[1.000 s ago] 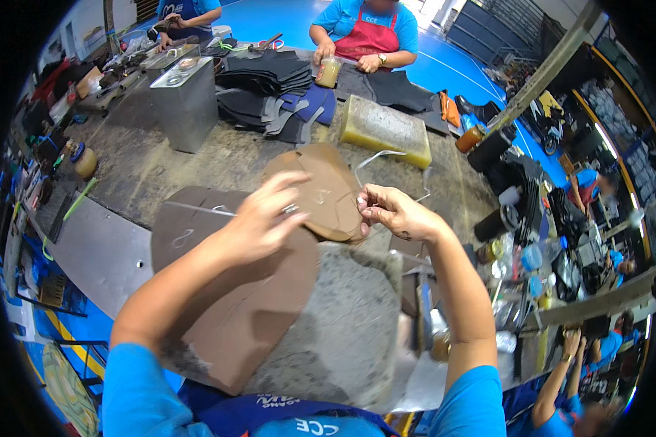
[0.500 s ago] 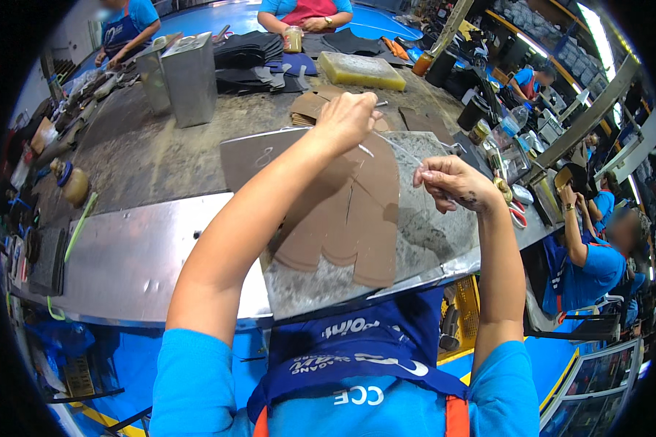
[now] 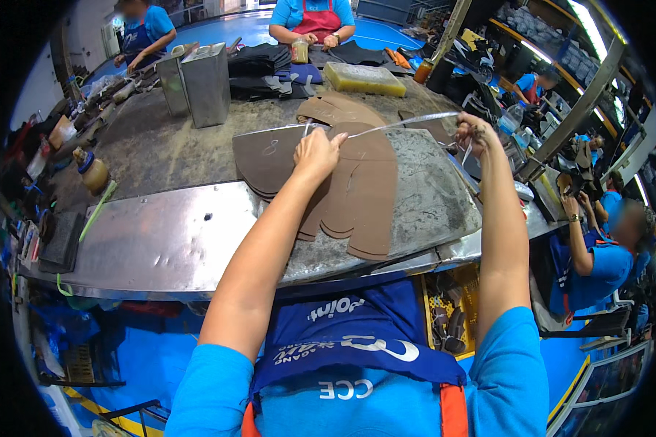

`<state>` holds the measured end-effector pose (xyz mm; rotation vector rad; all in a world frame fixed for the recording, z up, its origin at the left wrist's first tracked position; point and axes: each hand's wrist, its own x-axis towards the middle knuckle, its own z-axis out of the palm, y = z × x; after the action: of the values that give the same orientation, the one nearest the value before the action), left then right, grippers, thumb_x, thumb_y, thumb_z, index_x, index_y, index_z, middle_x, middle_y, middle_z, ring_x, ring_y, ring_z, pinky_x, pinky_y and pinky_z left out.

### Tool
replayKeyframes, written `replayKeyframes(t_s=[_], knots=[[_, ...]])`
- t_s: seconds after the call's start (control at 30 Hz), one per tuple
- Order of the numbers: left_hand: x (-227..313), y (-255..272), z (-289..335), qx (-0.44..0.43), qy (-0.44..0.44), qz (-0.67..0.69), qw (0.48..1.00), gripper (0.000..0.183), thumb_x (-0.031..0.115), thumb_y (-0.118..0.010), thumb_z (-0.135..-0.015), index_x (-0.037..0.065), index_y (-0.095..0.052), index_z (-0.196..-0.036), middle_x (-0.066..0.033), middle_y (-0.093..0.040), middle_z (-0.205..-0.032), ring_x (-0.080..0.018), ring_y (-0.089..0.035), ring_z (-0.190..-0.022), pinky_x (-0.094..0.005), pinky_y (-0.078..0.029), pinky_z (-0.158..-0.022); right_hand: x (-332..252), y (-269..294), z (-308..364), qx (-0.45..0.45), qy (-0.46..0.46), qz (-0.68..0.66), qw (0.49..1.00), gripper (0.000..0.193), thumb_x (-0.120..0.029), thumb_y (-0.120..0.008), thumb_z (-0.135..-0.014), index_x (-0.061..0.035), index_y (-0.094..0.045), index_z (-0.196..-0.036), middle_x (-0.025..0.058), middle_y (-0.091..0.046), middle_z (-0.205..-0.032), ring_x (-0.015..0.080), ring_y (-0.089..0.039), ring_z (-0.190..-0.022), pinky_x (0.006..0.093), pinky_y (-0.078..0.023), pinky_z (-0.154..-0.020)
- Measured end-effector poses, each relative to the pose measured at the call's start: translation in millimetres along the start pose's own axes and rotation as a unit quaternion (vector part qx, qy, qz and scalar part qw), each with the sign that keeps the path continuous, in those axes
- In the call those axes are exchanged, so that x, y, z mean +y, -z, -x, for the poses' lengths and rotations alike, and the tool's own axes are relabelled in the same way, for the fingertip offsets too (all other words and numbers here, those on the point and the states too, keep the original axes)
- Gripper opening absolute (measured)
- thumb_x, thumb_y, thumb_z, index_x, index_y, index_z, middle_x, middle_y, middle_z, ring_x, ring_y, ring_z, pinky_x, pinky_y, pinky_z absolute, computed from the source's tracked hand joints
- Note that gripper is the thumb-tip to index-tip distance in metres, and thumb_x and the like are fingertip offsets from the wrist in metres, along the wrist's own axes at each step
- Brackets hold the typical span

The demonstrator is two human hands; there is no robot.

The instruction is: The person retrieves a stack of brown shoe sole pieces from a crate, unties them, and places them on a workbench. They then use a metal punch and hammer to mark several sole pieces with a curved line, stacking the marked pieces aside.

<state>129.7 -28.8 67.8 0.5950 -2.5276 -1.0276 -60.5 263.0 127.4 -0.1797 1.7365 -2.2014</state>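
Observation:
A thin, whitish translucent strip (image 3: 408, 123) is pulled nearly straight between my two hands, over the far edge of some brown cut pieces. My left hand (image 3: 318, 154) is closed at the strip's left end, above the pieces. Higher and to the right, my right hand (image 3: 477, 135) is closed on the other end, and a short tail hangs below it. The flat brown pieces (image 3: 372, 207), perhaps leather, lie overlapped with curved edges and pale marks. Under them is a grey mottled slab (image 3: 441, 200).
A metal sheet (image 3: 160, 244) covers the table's near left. Tall metal containers (image 3: 206, 87), black stacked pieces (image 3: 259, 62) and a yellowish block (image 3: 364, 79) stand farther back. A glue-coloured jar (image 3: 92, 172) is at left. Co-workers are across the table and at right.
My hands have moved apart: the left went left and down, the right went up and right. The strip between them is now longer and straighter. The brown pieces are less covered by my arm.

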Motion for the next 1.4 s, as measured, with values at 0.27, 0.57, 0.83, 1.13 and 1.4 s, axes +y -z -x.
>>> replayKeyframes(t_s=[0.27, 0.57, 0.83, 1.13, 1.4], knots=[[-12, 49, -20, 0.037, -0.058, -0.042, 0.997, 0.036, 0.008, -0.077, -0.057, -0.001, -0.054, -0.083, -0.0121, -0.061, -0.08, -0.0192, -0.058, -0.075, -0.033, -0.047, -0.064, -65, 113, -6, 0.316, 0.171, -0.129, 0.924, 0.011, -0.011, -0.05, -0.082, -0.004, -0.054, -0.075, 0.0096, -0.05, -0.052, 0.0202, -0.053, -0.046, 0.0338, -0.046, -0.044], [101, 163, -3, 0.096, -0.257, 0.134, 0.952, 0.016, -0.008, -0.055, -0.066, 0.007, -0.05, -0.065, 0.0002, -0.051, -0.063, -0.0086, -0.051, -0.059, -0.0245, -0.042, -0.053, 81, -32, 52, -0.171, -0.061, 0.196, 0.964, 0.018, -0.021, -0.058, -0.084, -0.0047, -0.059, -0.092, 0.0006, -0.051, -0.07, 0.0099, -0.044, -0.048, 0.0266, -0.043, -0.046], [82, 39, 24, -0.247, -0.07, 0.396, 0.882, 0.027, 0.006, -0.07, -0.07, 0.012, -0.044, -0.068, 0.0009, -0.052, -0.068, -0.0108, -0.054, -0.062, -0.0273, -0.046, -0.056, 105, -93, 115, -0.292, -0.057, -0.054, 0.953, 0.021, -0.015, -0.052, -0.086, -0.0012, -0.053, -0.102, 0.007, -0.056, -0.074, 0.0174, -0.055, -0.055, 0.0304, -0.045, -0.044], [65, -4, 27, -0.43, -0.039, 0.384, 0.816, 0.033, 0.011, -0.066, -0.077, 0.018, -0.035, -0.069, 0.007, -0.043, -0.065, -0.0037, -0.045, -0.058, -0.02, -0.037, -0.049, 107, -59, 122, -0.251, -0.095, 0.106, 0.957, 0.021, -0.016, -0.051, -0.086, -0.0007, -0.053, -0.101, 0.0091, -0.057, -0.073, 0.0189, -0.056, -0.058, 0.0321, -0.045, -0.046], [85, 20, 17, -0.422, -0.114, 0.393, 0.809, 0.034, 0.014, -0.066, -0.075, 0.017, -0.035, -0.063, 0.0071, -0.042, -0.062, -0.003, -0.042, -0.052, -0.0194, -0.035, -0.047, 95, -54, 111, -0.233, -0.09, 0.142, 0.958, 0.021, -0.016, -0.051, -0.086, -0.0002, -0.054, -0.1, 0.0109, -0.057, -0.073, 0.0203, -0.058, -0.06, 0.0335, -0.045, -0.046]])
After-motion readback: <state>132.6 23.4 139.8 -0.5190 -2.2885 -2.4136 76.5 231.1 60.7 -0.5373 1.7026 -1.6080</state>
